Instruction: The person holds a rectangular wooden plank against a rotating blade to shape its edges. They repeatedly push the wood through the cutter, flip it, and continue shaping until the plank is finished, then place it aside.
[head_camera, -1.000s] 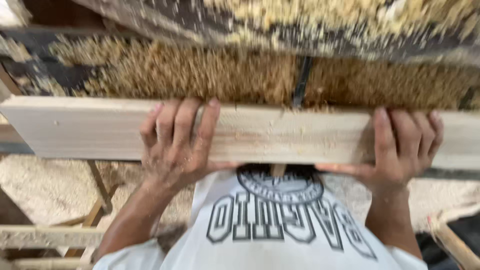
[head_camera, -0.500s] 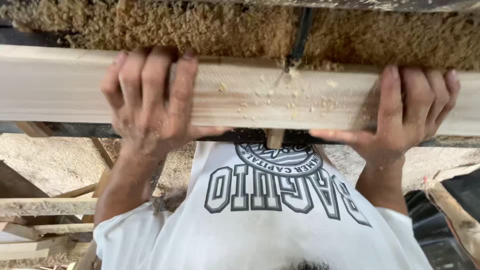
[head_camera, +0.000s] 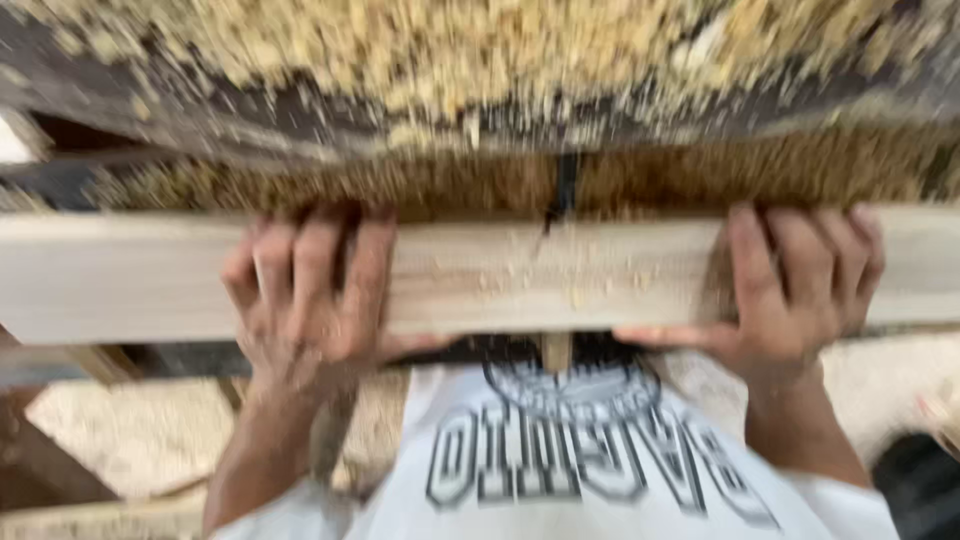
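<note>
A pale wooden plank (head_camera: 560, 275) lay crosswise just in front of a sawdust-covered bench (head_camera: 480, 110), its far edge close against it. The left hand (head_camera: 310, 300) gripped the plank, fingers curled over the top; the right hand (head_camera: 795, 290) clasped it likewise, thumb beneath the near edge. Below the plank's near edge lay open room above a sawdust-strewn floor (head_camera: 130, 435).

Two hands were in view — the left hand (head_camera: 310, 300) and the right hand (head_camera: 795, 290) — and both lay on one pale wooden plank (head_camera: 560, 275). Four fingers (head_camera: 372, 262) of the left showed over the plank's top face, four of the right likewise. Beyond the hands ran one dark sawdust-covered machine bed (head_camera: 480, 90) — with one black cable (head_camera: 563, 190) between the hands.
</note>
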